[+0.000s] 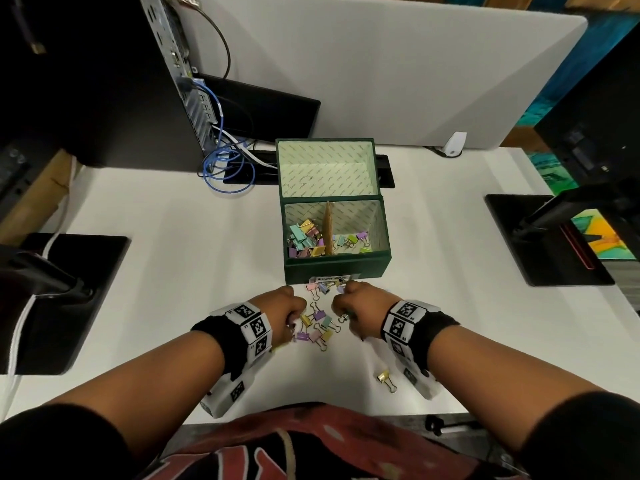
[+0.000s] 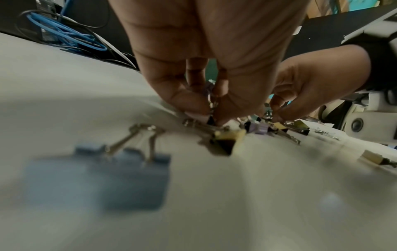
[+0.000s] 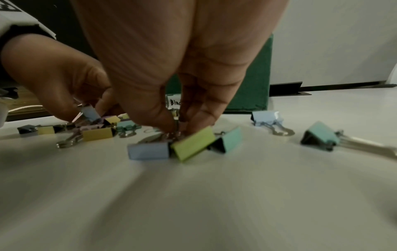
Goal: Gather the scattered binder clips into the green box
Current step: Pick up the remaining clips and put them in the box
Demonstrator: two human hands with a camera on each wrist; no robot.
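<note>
Both hands pinch wire handles: left hand [image 1: 289, 306] and right hand [image 1: 349, 304]; clips [image 1: 317, 325], at the box's [image 1: 337, 270] 6 o'clock, seem light, stiff, slippery

Blue clip [image 2: 120, 169] blurred; box label [image 3: 174, 102] half hidden by fingers.

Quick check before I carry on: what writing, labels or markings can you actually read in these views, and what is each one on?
"Bind": the visible start of handwriting on the white label on the green box; the rest is hidden behind the right hand.
Lining print inside the box: too small to read.
Wristband markers: coded squares, tiny characters unreadable.
</note>
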